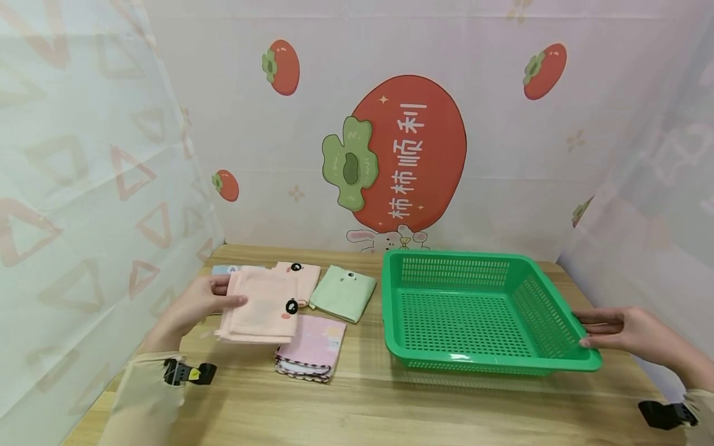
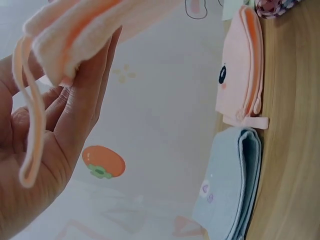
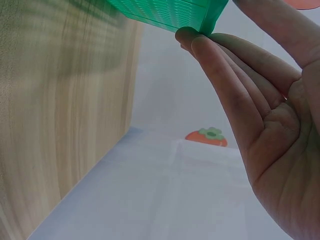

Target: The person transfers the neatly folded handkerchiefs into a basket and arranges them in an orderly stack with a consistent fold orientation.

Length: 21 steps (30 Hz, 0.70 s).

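Note:
My left hand (image 1: 192,305) holds a folded pale pink towel (image 1: 259,303), thumb on top and fingers beneath, raised over the other cloths. The towel has an embroidered black eye, and its hanging loop (image 2: 32,120) dangles by the palm in the left wrist view. With thumb and fingers my right hand (image 1: 630,333) pinches the right rim of a green plastic basket (image 1: 463,360). No items show inside the basket. In the right wrist view the fingertips meet its edge; whether the whole base touches the table I cannot tell.
On the wooden table (image 1: 357,412) lie a second pink towel (image 1: 309,279), a light green towel (image 1: 343,294), a purple-pink towel with checked trim (image 1: 315,344) and a partly covered blue towel (image 2: 227,185). Printed cloth walls (image 1: 502,155) enclose the back and sides.

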Available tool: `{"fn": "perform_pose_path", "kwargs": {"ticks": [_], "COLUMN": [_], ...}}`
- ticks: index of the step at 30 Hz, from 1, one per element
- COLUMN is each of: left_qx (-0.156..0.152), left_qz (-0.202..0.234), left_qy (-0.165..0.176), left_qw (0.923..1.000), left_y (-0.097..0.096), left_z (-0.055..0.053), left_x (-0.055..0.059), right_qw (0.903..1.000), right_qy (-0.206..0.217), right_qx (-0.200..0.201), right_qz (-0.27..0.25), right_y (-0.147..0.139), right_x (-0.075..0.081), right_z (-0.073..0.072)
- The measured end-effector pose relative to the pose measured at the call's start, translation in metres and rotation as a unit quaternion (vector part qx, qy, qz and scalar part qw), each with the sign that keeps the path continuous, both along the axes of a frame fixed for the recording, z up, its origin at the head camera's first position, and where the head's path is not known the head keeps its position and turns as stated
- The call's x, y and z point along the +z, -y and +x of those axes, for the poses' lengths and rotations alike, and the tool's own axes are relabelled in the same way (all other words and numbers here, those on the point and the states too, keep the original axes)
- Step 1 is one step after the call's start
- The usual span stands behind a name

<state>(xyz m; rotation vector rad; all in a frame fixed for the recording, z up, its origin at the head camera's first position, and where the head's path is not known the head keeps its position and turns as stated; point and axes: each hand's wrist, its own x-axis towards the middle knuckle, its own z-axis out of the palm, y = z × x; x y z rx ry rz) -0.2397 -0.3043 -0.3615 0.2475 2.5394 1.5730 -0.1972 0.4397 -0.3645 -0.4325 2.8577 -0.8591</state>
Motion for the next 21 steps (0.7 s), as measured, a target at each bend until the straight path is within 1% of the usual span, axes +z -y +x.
{"fn": "perform_pose_path", "kwargs": {"ticks": [5, 9, 15, 18, 21], "left_qx": [-0.002, -0.01, -0.017, -0.011, -0.014], "left_qz": [-0.001, 0.001, 0.009, 0.011, 0.009], "left_qy": [-0.003, -0.007, -0.009, -0.007, -0.009], "left_qw": [1.0, 0.9999, 0.9998, 0.9998, 0.9998], "left_y": [-0.006, -0.011, -0.02, -0.023, -0.027], "left_z": [-0.005, -0.008, -0.011, -0.013, -0.014], "left_x": [-0.001, -0.001, 0.002, 0.004, 0.005], "right_qw": [1.0, 1.0, 0.9999, 0.9998, 0.9997], "right_qy": [0.003, 0.003, 0.008, 0.008, 0.008], "right_qx": [-0.007, -0.007, -0.012, -0.017, -0.016], "right_qz": [0.0, -0.004, 0.004, 0.012, 0.014], "right_y": [-0.002, -0.003, -0.001, 0.0, 0.001], "right_x": [-0.001, -0.002, -0.002, -0.002, -0.002], "right_z": [0.0, 0.0, 0.001, 0.001, 0.001]}}
